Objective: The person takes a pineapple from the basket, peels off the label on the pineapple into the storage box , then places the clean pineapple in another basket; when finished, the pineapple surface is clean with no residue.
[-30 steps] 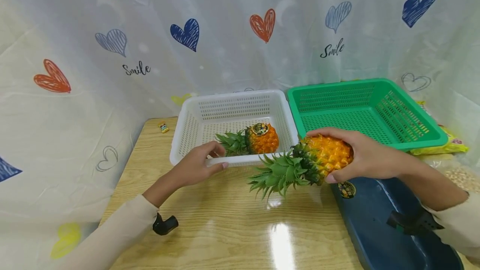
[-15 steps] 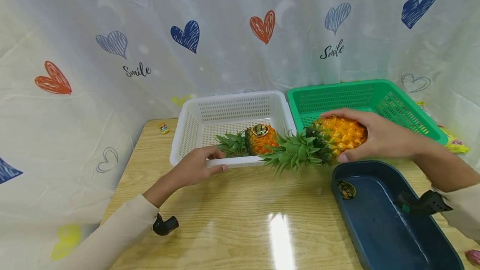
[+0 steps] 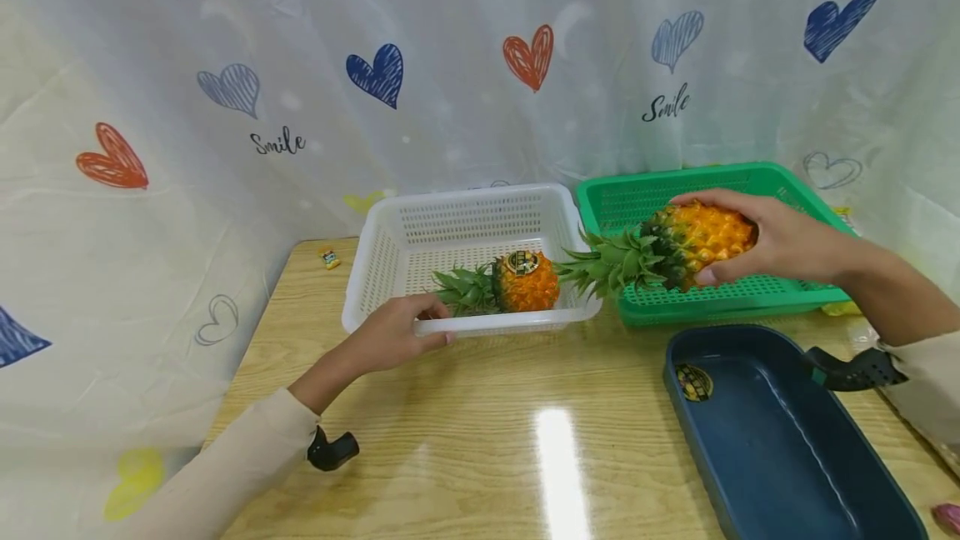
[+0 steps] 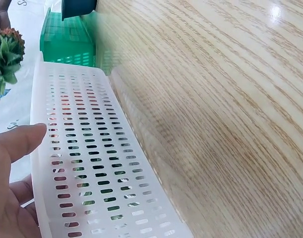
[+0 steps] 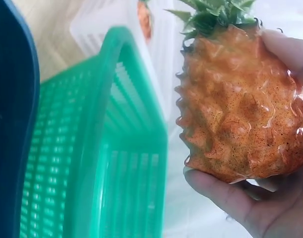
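Note:
My right hand [image 3: 780, 240] grips an orange pineapple [image 3: 697, 242] [image 5: 240, 104] by its body, held in the air over the front of the green basket [image 3: 750, 294], leaves pointing left toward the white basket. My left hand [image 3: 393, 332] holds the front rim of the white basket [image 3: 360, 290] [image 4: 82, 148], thumb over the edge. A second pineapple [image 3: 525, 282] with a round label lies inside the white basket.
A dark blue tray [image 3: 772, 432] with a round sticker sits on the wooden table [image 3: 465, 440] at the front right. The heart-printed curtain [image 3: 450, 65] hangs right behind the baskets. A small yellow item [image 3: 327, 257] lies at the table's back left.
My right hand has lifted the pineapple up and to the right, from above the blue tray to over the green basket. The left hand stays on the white basket's rim.

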